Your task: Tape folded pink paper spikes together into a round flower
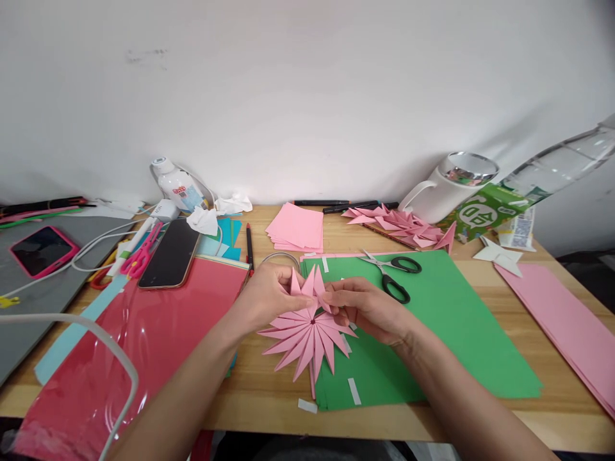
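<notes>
Between my two hands is a pink folded-paper star [302, 339], many points fanning out around a small dark centre hole. My left hand [271, 291] pinches its upper left part, thumb on the front. At the upper right, the fingers of my right hand [362, 304] are closed on a folded pink point of the same star. The star is held over the left edge of a stack of green paper [446, 333]. Black-handled scissors [396, 269] lie partly spread on that stack, just beyond my right hand.
Pink paper squares [298, 227] and a pile of folded pink pieces [408, 227] lie toward the wall. A white mug [446, 186] and plastic bottle [557, 160] stand at right. Left are a phone [170, 253], pink scissors [141, 253] and a red sheet pack [158, 346].
</notes>
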### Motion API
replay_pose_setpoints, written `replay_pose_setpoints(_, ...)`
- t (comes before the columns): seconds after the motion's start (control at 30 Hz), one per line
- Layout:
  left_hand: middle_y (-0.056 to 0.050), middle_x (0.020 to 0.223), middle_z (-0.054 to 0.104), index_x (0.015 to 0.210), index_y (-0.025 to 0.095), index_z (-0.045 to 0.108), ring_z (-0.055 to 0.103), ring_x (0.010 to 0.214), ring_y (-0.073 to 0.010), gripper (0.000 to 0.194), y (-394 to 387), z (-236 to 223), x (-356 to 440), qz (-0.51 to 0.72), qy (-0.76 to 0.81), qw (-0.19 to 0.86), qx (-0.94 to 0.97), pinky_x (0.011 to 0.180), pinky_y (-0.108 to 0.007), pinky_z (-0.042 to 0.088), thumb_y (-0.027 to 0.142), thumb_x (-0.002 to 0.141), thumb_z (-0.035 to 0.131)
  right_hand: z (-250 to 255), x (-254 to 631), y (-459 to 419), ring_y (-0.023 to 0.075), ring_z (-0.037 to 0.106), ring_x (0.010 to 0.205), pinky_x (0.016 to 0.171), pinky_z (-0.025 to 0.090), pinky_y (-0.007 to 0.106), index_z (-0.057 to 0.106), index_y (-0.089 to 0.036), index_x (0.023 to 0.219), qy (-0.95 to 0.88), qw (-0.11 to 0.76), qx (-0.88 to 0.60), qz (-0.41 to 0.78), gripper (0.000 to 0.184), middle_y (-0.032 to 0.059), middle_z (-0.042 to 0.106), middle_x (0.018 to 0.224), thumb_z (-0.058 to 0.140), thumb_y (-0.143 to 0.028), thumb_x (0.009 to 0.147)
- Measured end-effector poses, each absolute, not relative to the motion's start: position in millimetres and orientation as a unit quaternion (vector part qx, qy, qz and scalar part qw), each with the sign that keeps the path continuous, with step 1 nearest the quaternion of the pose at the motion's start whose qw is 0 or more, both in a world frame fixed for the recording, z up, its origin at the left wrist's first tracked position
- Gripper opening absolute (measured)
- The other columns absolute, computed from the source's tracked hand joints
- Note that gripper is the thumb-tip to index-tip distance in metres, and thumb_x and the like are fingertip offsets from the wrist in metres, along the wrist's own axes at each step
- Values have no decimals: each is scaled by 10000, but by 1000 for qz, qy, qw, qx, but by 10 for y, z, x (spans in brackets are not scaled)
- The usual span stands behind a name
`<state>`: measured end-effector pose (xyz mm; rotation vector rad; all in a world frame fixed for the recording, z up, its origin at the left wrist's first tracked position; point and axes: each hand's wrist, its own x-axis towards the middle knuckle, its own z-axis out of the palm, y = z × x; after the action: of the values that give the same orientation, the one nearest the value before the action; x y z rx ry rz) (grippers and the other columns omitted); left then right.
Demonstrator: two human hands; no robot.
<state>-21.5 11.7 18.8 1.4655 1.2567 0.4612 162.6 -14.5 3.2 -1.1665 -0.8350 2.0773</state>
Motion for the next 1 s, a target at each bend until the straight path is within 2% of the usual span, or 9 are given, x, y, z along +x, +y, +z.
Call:
replay_pose_setpoints(0.27,61,478,408,485,161,427,341,442,-53,390,122,183,-202,206,533,548,610,399,-185,206,346,563,761,35,1643,-130,44,442,413,444,337,210,582,-123,538,-301,298,-440,792,366,-35,543,490,839,-384,535)
replay_pose_setpoints(0.43,36,539,510,553,142,538,451,500,-86,308,137,185,-190,201,531,571,593,439,-192,303,332,538,780,31,1645,-150,43,510,442,463,411,187,598,-117,591,-358,303,-459,754,418,-15,595,562,805,-480,590)
replay_pose_setpoints(0.53,35,552,510,551,135,547,437,500,-77,311,138,204,-185,206,528,576,590,439,-189,305,328,527,789,22,1648,-166,79,583,473,494,482,208,580,-132,631,-389,323,-467,726,449,-14,603,583,750,-547,638)
replay_pose_setpoints(0.63,47,533,465,518,135,523,391,476,-60,344,131,230,-177,216,525,573,591,419,-181,272,346,522,795,33,1659,-174,97,611,508,521,520,225,604,-144,696,-415,352,-470,695,405,-27,597,584,754,-518,652)
replay_pose_setpoints(0.73,53,531,448,504,135,510,371,468,-51,369,126,249,-167,226,526,570,590,406,-174,255,354,501,807,58,1686,-172,91,591,503,513,512,218,662,-137,678,-440,353,-472,678,373,-6,624,565,765,-494,644)
replay_pose_setpoints(1.0,39,546,530,534,131,555,447,489,-64,314,136,224,-158,236,532,580,570,415,-170,311,273,480,829,42,1718,-168,118,615,545,573,539,263,754,-177,670,-422,375,-472,677,233,16,689,617,834,-358,546)
